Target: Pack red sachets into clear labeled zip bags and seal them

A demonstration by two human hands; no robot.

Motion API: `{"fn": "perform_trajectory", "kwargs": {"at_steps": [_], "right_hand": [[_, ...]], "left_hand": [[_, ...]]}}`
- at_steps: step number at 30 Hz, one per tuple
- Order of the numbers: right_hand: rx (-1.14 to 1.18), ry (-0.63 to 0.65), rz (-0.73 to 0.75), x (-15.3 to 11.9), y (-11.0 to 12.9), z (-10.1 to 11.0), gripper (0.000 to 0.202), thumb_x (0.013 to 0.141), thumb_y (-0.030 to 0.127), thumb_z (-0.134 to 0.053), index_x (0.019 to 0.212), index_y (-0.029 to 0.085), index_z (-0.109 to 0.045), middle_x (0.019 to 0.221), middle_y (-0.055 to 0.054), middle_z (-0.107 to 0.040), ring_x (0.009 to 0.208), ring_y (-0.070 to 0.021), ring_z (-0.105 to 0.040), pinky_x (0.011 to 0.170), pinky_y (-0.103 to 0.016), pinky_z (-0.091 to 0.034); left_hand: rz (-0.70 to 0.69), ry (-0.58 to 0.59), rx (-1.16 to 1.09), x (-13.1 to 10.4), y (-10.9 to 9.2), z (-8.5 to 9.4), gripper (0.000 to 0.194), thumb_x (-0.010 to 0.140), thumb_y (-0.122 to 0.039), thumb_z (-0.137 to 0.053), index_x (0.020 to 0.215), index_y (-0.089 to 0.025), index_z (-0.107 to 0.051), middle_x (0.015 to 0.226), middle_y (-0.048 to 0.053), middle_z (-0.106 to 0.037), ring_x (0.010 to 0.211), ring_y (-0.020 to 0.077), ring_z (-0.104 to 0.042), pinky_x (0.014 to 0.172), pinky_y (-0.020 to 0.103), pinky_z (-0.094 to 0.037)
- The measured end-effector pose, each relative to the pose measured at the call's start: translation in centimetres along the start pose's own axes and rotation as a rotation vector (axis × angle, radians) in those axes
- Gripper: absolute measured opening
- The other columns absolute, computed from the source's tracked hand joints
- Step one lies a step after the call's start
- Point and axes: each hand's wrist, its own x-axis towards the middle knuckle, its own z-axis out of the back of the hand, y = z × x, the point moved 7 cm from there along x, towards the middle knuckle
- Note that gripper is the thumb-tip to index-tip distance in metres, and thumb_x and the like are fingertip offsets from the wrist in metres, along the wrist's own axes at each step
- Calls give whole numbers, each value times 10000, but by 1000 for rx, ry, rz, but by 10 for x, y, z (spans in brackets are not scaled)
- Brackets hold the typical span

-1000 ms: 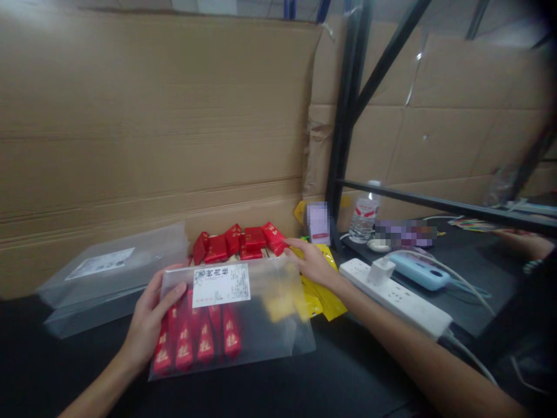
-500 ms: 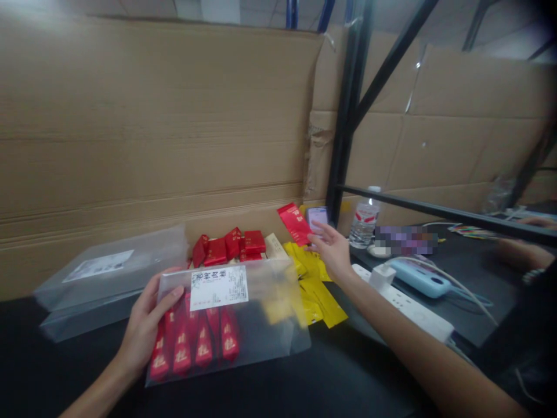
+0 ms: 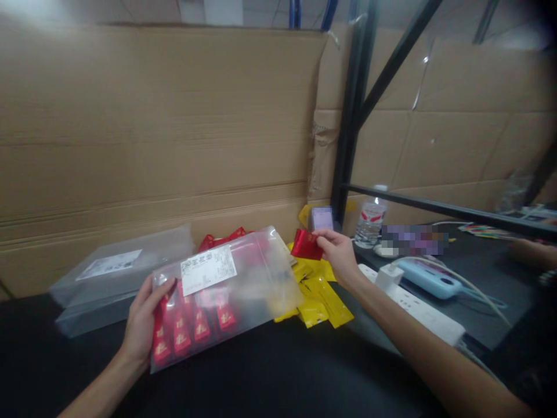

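My left hand (image 3: 145, 316) grips the left end of a clear plastic bag (image 3: 261, 284). Several red packets (image 3: 201, 325) stand in a row inside it, under a white label (image 3: 209, 270). To the right, my right hand (image 3: 338, 252) pinches a red packet (image 3: 307, 245) by its right end, just above the yellow packets (image 3: 322, 299). Behind the bag, more red packets (image 3: 224, 238) are partly hidden by it.
Clear bags (image 3: 117, 278) are stacked at the left. A phone (image 3: 322, 219), a water bottle (image 3: 371, 219), a white power strip (image 3: 418, 310) and a blue device (image 3: 429, 278) lie right, beside a black metal post (image 3: 350, 128). Another person's hand (image 3: 531, 251) is at the far right.
The bag's right end has risen, so it tilts and covers more of the red packets behind. The red packet in my right hand has come lower and now looks shorter.
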Motion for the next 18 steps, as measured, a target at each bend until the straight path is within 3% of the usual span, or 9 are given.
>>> {"fn": "perform_trajectory", "kwargs": {"at_steps": [6, 11, 16, 18], "right_hand": [[-90, 230, 62, -18, 15, -27, 238, 601, 156, -676, 798, 171, -808, 774, -28, -744, 710, -176, -646, 639, -274, -500], [-209, 359, 214, -30, 24, -40, 261, 699, 190, -728, 942, 181, -823, 915, -64, -767, 839, -206, -677, 714, -310, -538], [-220, 343, 86, -32, 13, -38, 223, 710, 281, -824, 912, 187, -827, 905, -82, -794, 768, -198, -710, 689, -319, -577], [-166, 367, 11, -38, 10, -42, 246, 710, 322, -858, 916, 191, -827, 773, -63, -782, 613, -161, -680, 578, -282, -557]], "left_hand": [[-38, -18, -1, -3, -4, -2, 450, 664, -280, -858, 1080, -253, -688, 837, -17, -768, 573, 187, -727, 536, 261, -598], [-54, 16, -20, -4, -4, -2, 463, 695, -275, -837, 1131, -260, -682, 902, -4, -783, 613, 192, -740, 573, 273, -613], [-71, 49, 58, -2, 0, 0, 533, 703, -319, -875, 1187, -255, -661, 938, 18, -791, 673, 204, -755, 605, 279, -619], [-54, 59, 89, -2, 1, -2, 528, 710, -335, -880, 1181, -257, -654, 932, 19, -791, 673, 203, -755, 615, 280, -617]]}}
